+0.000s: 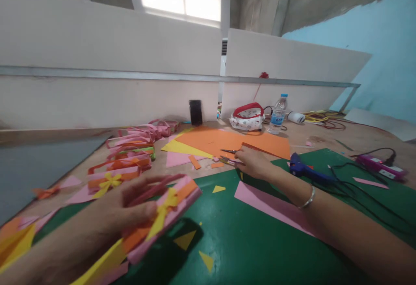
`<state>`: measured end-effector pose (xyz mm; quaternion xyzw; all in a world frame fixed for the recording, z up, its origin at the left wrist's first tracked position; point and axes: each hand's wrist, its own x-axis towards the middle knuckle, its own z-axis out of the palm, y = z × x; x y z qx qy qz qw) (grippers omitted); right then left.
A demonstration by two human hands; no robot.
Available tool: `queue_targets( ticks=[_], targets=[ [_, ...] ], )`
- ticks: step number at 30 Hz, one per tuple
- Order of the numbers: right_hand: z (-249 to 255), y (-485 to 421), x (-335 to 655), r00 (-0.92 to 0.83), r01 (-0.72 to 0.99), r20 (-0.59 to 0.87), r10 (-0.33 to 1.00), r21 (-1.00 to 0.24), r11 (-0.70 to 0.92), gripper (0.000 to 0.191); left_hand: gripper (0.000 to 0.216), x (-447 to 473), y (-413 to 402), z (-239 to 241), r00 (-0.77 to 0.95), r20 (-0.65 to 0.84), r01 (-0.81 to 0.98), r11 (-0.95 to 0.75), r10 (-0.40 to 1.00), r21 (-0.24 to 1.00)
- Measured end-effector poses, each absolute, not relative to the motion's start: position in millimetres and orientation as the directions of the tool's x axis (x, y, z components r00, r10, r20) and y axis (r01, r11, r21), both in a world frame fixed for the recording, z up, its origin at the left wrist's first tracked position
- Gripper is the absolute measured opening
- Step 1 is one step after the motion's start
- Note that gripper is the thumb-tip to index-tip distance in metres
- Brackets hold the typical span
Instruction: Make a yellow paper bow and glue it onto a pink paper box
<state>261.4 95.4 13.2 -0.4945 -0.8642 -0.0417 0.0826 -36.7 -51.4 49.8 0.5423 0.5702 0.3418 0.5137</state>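
Observation:
My left hand (pixel 130 207) grips a small pink craft bag (pixel 191 196) with an orange band, a yellow bow (pixel 168 205) and a pink strap. The bag is tilted above the green mat. Farther off, my right hand (pixel 251 160) is closed around a pair of scissors (pixel 227 160). Their blades point left and stand apart, over the edge of the orange sheet (pixel 211 140); the handles are hidden by my fingers. Small orange scraps (pixel 195 162) lie just left of the blades. Beneath my right forearm is a pink strip (pixel 260 202).
Finished-looking pink bags (pixel 130 155) line the left side. A blue glue gun (pixel 302 170) with a trailing cord lies on the green mat (pixel 247 250), beside a purple power strip (pixel 380 166). At the back stand a phone (pixel 195 112), a pouch (pixel 247 118) and a water bottle (pixel 277 116).

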Motion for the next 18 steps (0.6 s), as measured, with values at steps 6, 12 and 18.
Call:
queue_targets(
  ticks=[6, 12, 18],
  targets=[
    [9, 87, 255, -0.606, 0.773, 0.222, 0.764, -0.059, 0.631, 0.015, 0.046, -10, -42, 40, 0.199, -0.364, 0.264, 0.308, 0.91, 0.914],
    [7, 84, 254, -0.68, 0.679, 0.261, 0.685, -0.126, 0.723, 0.019, 0.046, -16, -44, 29, 0.12, -0.333, 0.301, 0.285, 0.935, 0.91],
    [8, 80, 250, -0.683, 0.659, 0.297, 0.668, -0.144, 0.738, 0.021, 0.04, -15, -45, 28, 0.081, -0.288, 0.271, 0.257, 0.954, 0.928]
  ],
)
